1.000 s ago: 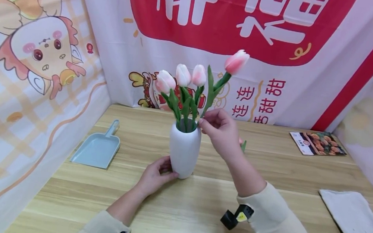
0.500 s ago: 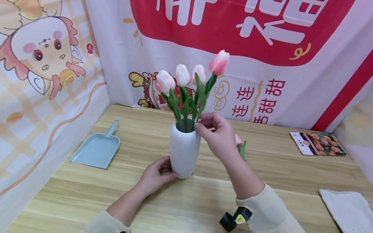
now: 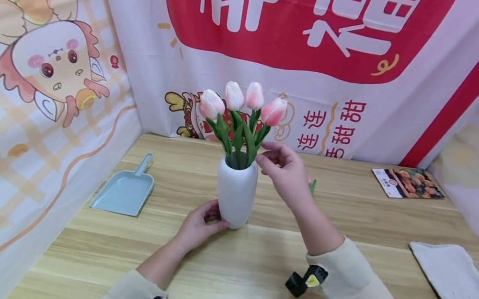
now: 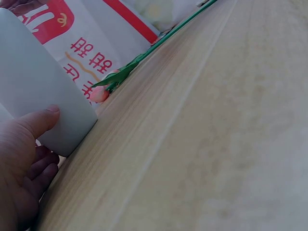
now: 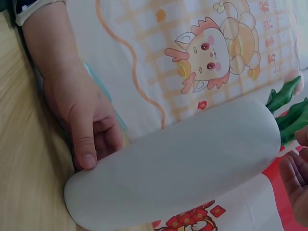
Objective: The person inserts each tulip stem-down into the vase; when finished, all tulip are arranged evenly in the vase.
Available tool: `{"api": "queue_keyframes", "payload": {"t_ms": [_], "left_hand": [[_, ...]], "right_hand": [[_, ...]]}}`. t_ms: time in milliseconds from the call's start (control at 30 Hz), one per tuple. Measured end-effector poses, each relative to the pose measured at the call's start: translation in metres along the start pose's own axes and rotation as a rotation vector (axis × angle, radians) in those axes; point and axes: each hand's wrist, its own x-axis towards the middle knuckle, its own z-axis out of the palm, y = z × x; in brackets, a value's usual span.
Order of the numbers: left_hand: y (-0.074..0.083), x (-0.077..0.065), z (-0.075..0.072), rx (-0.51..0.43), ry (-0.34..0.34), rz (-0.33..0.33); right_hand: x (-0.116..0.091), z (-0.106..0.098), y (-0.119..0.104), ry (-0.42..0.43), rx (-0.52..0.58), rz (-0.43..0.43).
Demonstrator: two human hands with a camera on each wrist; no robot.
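Observation:
A white vase (image 3: 236, 197) stands upright on the wooden table, with several pink-and-white tulips (image 3: 234, 96) in its mouth. My left hand (image 3: 199, 225) holds the vase low down; in the left wrist view the thumb (image 4: 43, 120) lies on its side and the fingers reach behind the base. My right hand (image 3: 282, 173) is beside the rim, its fingertips close to the stem and leaves of the rightmost, pinker tulip (image 3: 274, 111). In the right wrist view its loosely bent fingers (image 5: 293, 180) show at the edge, with no stem between them.
Another tulip (image 4: 99, 94) lies on the table to the right of the vase, mostly behind my right forearm in the head view. A light blue dustpan (image 3: 125, 191) lies at left, a printed food card (image 3: 409, 183) at back right, a pale cloth (image 3: 460, 286) at right.
The rightmost tulip has swung left and sunk lower into the vase, its bloom now near the others' height. My right hand has shifted slightly; my left hand stays on the vase.

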Motion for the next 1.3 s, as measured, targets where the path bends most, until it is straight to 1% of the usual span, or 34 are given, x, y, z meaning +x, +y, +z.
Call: {"api": "queue_keyframes", "payload": {"t_ms": [167,333,400,600,767,867,967,1167,1233,1300], "left_hand": [[-0.002,0.001,0.0,-0.001,-0.004,-0.006],[-0.003,0.001,0.001,0.004,0.008,-0.006],[-0.003,0.002,0.001,0.005,0.012,-0.003],[-0.002,0.001,0.001,0.013,0.015,-0.002],[-0.001,0.001,0.001,0.018,0.015,-0.005],[-0.001,0.0,0.001,0.016,0.016,-0.011],[-0.001,0.0,0.001,0.014,0.018,-0.015],[0.0,0.001,0.002,0.012,0.018,-0.002],[0.0,0.001,0.002,0.013,0.019,0.001],[0.0,0.001,0.002,0.012,0.019,0.002]], "right_hand": [[0.0,-0.014,0.01,0.063,0.067,0.026],[-0.001,-0.033,0.027,0.126,0.127,0.06],[-0.003,-0.041,0.035,0.145,0.13,0.084],[-0.014,-0.061,0.061,0.168,0.077,0.154],[-0.028,-0.076,0.087,0.17,-0.01,0.224],[-0.036,-0.085,0.103,0.156,-0.06,0.254],[-0.042,-0.09,0.118,0.143,-0.082,0.292],[-0.052,-0.096,0.138,0.141,-0.015,0.428],[-0.054,-0.099,0.143,0.134,-0.043,0.439],[-0.055,-0.101,0.146,0.124,-0.115,0.438]]}}
